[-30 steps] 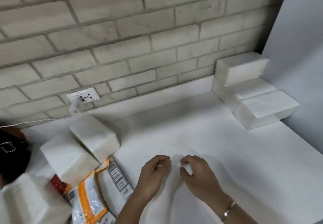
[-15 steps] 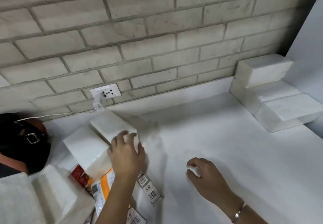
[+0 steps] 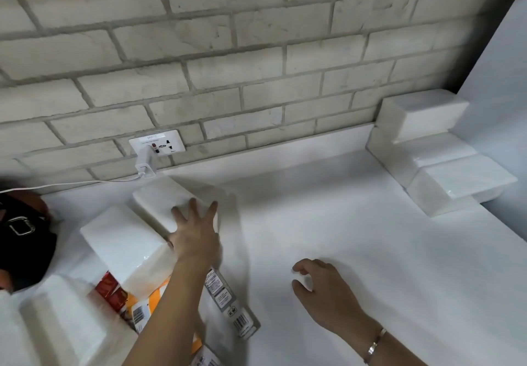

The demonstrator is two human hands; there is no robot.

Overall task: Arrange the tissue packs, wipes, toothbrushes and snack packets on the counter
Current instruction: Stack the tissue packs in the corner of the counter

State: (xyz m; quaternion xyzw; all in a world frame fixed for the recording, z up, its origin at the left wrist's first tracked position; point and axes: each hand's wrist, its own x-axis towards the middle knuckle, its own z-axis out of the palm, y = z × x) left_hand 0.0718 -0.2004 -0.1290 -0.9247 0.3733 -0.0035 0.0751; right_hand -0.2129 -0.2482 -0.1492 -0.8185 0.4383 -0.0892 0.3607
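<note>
A white tissue pack [image 3: 162,203] lies on the white counter [image 3: 356,251] below the wall socket. My left hand [image 3: 195,230] rests on its near end with spread fingers. A second tissue pack [image 3: 122,244] leans beside it on the left, over orange-and-white snack packets [image 3: 139,307] and a red packet [image 3: 109,290]. A long packaged item with barcodes [image 3: 231,305] lies just right of my left forearm. My right hand [image 3: 322,288] hovers over the bare counter, fingers loosely curled, holding nothing. Three stacked tissue packs [image 3: 436,148] sit in the far right corner.
A brick wall runs behind the counter, with a socket [image 3: 156,144] and a white charger [image 3: 145,163] whose cable trails left. A black bag with a metal buckle [image 3: 22,237] sits at the left edge. More white packs [image 3: 57,323] lie at the bottom left. A white panel rises on the right.
My left hand left the counter's middle, reached up and left, and now lies on the tissue pack. My right hand stayed low on the counter. The view shifted left.
</note>
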